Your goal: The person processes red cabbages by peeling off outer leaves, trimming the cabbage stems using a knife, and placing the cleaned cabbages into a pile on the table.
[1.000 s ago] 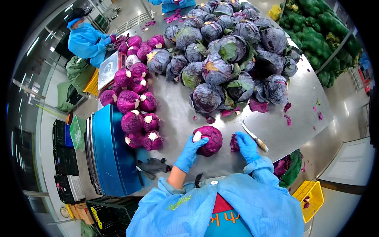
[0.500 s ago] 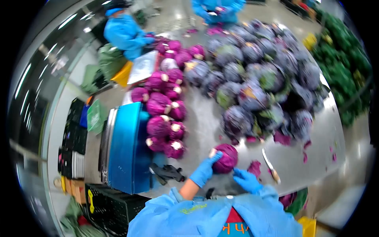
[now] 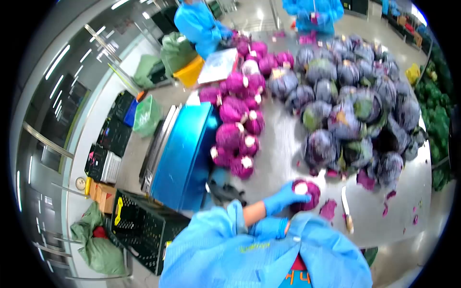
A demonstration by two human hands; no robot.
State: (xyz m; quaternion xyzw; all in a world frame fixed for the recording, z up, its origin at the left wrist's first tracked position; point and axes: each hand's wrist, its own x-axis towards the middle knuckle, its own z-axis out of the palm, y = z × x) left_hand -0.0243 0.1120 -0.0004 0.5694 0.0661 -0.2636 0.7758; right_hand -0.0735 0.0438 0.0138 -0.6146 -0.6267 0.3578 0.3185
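Observation:
My left hand (image 3: 283,198), in a blue glove, grips a peeled red cabbage (image 3: 312,196) near the table's front edge, its pale cut stem facing up beside my fingers. My right hand (image 3: 269,228), also gloved, is drawn across my body below the left forearm; its fingers are not clear enough to read. To the right of the held cabbage are a loose purple leaf (image 3: 328,209) and a knife (image 3: 346,209) with a wooden handle. Dark cloth-like items (image 3: 226,193) lie left of my left hand.
Peeled red cabbages (image 3: 234,110) stand in rows at the left, near a blue box (image 3: 180,158). A large heap of unpeeled cabbages (image 3: 345,115) covers the right side of the steel table (image 3: 281,149). Black crates (image 3: 139,230) sit lower left. Two people in blue work across the table.
The view has swung, shifting the scene rightward. My right hand has moved from the cabbage's right side to beneath my left forearm. The cabbage has turned, bringing its stem end upward.

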